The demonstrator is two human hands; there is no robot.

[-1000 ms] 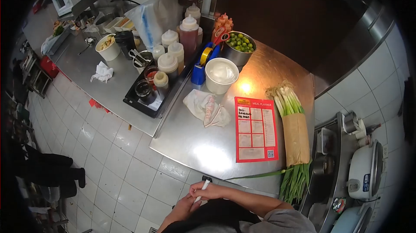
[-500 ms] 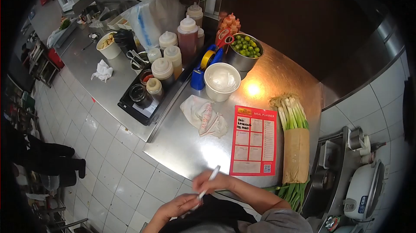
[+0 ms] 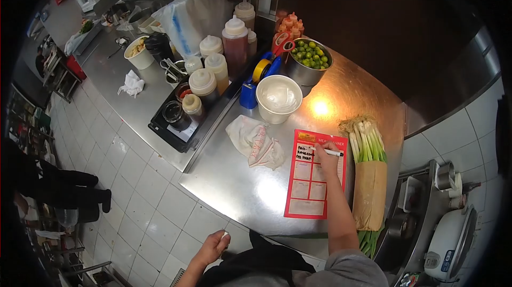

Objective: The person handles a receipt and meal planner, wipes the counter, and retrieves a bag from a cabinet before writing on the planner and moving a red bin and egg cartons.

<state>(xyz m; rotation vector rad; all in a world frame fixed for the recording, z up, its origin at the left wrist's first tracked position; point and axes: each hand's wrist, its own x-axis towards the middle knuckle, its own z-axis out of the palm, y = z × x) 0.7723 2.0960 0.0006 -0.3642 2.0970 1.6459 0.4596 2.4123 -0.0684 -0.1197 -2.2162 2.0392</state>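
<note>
My right hand is closed on a white marker over the upper part of a red meal planner sheet, where black handwriting fills the top left box. Low in the view, clear of the steel table, my left hand is closed around a small white piece that looks like the marker's cap. A crumpled cloth lies left of the sheet. To its right are spring onions wrapped in brown paper.
Behind the sheet stand a white tub, a blue tape dispenser and a steel pot of green citrus. Sauce bottles fill a black tray at the left. Another person's dark-clothed legs show at far left.
My hands have separated. The right one has moved up and right onto the sheet with the marker, now uncapped; the left has dropped slightly lower.
</note>
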